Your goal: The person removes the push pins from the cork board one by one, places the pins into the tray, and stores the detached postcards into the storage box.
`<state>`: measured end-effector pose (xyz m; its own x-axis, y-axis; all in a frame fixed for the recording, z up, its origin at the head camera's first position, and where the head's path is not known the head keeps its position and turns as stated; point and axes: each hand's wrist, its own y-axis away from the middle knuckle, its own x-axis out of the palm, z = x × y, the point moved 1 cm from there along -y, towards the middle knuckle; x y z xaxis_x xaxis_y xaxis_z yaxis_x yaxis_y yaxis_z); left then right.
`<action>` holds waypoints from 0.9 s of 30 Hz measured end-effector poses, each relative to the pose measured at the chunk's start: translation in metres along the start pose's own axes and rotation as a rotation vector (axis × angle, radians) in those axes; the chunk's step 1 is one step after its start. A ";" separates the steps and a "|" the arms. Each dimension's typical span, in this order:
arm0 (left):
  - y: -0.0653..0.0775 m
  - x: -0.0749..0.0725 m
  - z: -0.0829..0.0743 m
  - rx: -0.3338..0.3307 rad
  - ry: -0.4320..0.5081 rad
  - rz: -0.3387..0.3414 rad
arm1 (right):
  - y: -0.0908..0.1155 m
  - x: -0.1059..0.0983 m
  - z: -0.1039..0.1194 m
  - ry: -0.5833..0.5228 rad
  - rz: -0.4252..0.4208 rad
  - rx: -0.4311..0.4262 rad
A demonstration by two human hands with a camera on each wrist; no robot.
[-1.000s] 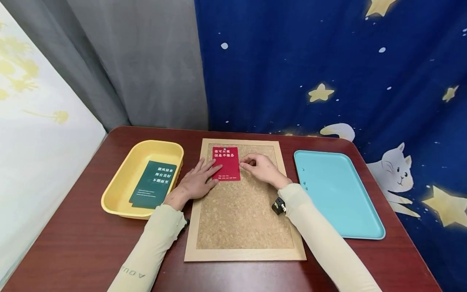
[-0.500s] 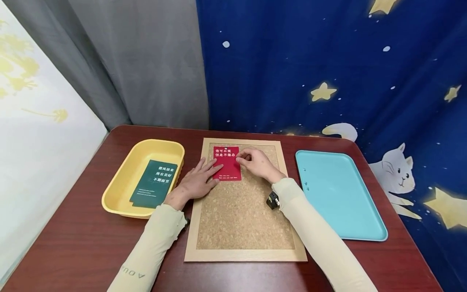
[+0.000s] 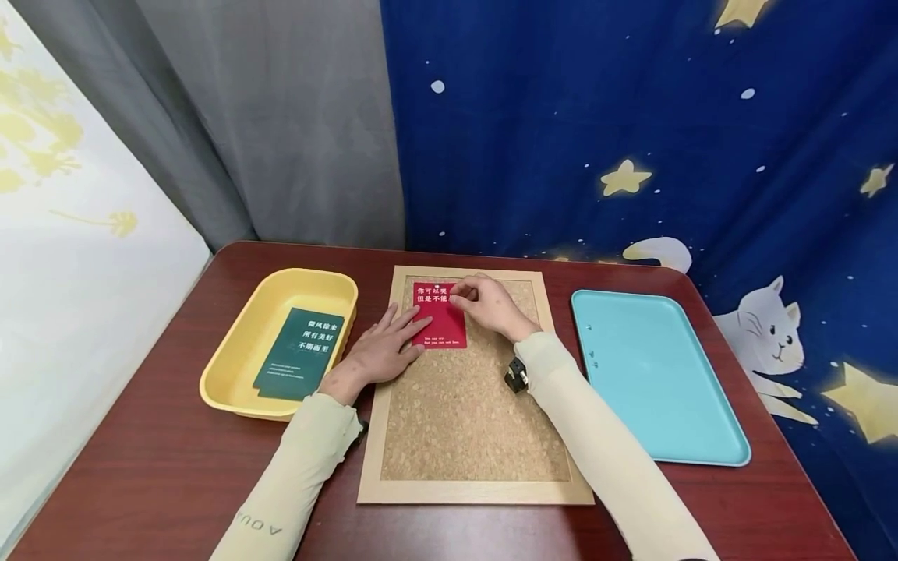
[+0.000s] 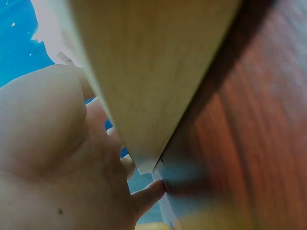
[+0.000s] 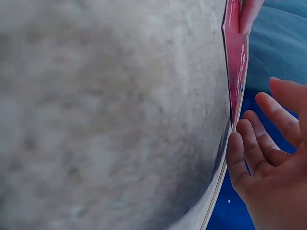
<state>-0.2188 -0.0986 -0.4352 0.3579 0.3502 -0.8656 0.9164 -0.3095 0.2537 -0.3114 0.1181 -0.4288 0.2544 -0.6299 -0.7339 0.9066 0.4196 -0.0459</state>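
Observation:
My left hand (image 3: 382, 347) lies with straight, spread fingers across the left frame edge of a cork board (image 3: 477, 413), its fingertips on a red card (image 3: 443, 323) with white lettering. A small pin (image 3: 437, 286) sits at the card's top middle. My right hand (image 3: 491, 304) is at the card's upper right corner, thumb and index finger brought close together there. In the right wrist view its other fingers (image 5: 236, 148) extend beside the card and board edge. I cannot tell whether something small is between the right thumb and index finger.
Left of the board, a yellow basket (image 3: 231, 370) holds dark green cards (image 3: 298, 354) with white lettering. To the right is a light blue tray (image 3: 659, 374) with several small green pins (image 3: 593, 360) near its left edge. All stand on a reddish-brown table (image 3: 154, 467).
My right hand has moved up and left, from beside the card's right edge to over its upper right corner. The left hand stays on the card.

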 end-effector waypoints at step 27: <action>0.000 -0.002 0.000 0.010 -0.020 0.004 | -0.031 0.009 -0.003 0.045 -0.009 -0.013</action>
<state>-0.2191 -0.0991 -0.4330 0.3579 0.3311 -0.8731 0.9131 -0.3199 0.2529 -0.3377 0.1011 -0.4359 0.2308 -0.6036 -0.7632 0.9041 0.4229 -0.0611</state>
